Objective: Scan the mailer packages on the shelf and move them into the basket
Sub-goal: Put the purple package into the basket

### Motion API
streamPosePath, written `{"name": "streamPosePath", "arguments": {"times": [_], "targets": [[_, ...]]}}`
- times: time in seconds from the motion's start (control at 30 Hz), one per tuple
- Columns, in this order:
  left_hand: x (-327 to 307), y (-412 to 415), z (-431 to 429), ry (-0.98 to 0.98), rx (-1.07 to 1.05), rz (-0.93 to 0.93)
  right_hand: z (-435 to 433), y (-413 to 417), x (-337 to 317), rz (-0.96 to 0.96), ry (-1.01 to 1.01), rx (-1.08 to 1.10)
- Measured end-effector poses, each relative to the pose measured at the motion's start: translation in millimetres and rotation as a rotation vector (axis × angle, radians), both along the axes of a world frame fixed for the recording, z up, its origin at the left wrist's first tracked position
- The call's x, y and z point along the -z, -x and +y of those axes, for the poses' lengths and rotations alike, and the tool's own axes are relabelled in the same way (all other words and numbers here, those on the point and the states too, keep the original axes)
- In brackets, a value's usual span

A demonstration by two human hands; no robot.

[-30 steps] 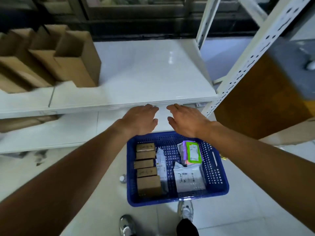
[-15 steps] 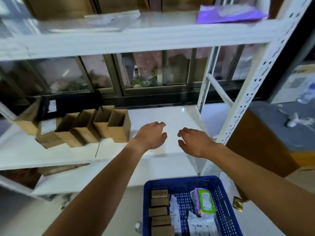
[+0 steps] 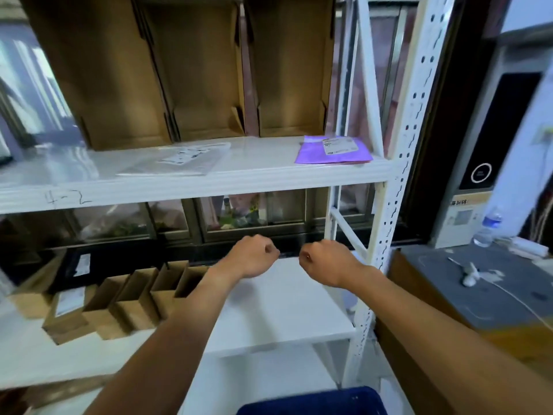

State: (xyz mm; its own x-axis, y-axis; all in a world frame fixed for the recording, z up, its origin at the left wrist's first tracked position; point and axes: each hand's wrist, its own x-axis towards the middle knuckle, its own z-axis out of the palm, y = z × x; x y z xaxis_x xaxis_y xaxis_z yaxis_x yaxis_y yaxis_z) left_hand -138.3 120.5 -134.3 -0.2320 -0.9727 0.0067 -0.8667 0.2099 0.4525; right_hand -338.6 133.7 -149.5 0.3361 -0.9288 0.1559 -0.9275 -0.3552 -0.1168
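Left hand point(image 3: 251, 256) and right hand point(image 3: 326, 265) clenched, empty. Purple mailer point(image 3: 333, 151) flat on shelf point(image 3: 239, 181), long side along front edge. Clear mailer point(image 3: 179, 158) blurry, basket point(image 3: 311, 402) cut off at bottom.

Single head-worn view, facing forward and slightly down, close to white shelf point(image 3: 191, 182), forearms reaching in from below

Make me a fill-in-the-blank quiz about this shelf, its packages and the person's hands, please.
The purple mailer lies at the ____ end of the upper shelf.
The left hand and the right hand are curled and hold ____.
The basket at the bottom edge of the picture is coloured ____.
The clear mailer lies to the ____ of the purple mailer.
Missing words: right; nothing; blue; left.
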Motion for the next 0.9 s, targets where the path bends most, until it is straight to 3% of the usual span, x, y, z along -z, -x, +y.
{"name": "streamPosePath", "arguments": {"times": [0.27, 0.53, 0.7, 0.9], "targets": [[-68, 23, 0, 0.172, 0.068, -0.009, -3, 13, -70, -0.023, 0.14, 0.022], [-131, 32, -2, 0.227, 0.068, 0.208, -22, 31, -132, -0.051, 0.329, 0.107], [-147, 42, -12, 0.338, 0.024, 0.241, -36, 42, -147, -0.132, 0.322, 0.154], [-144, 59, -31, 0.44, 0.055, 0.137, -57, 50, -144, -0.033, 0.348, 0.211]]}}
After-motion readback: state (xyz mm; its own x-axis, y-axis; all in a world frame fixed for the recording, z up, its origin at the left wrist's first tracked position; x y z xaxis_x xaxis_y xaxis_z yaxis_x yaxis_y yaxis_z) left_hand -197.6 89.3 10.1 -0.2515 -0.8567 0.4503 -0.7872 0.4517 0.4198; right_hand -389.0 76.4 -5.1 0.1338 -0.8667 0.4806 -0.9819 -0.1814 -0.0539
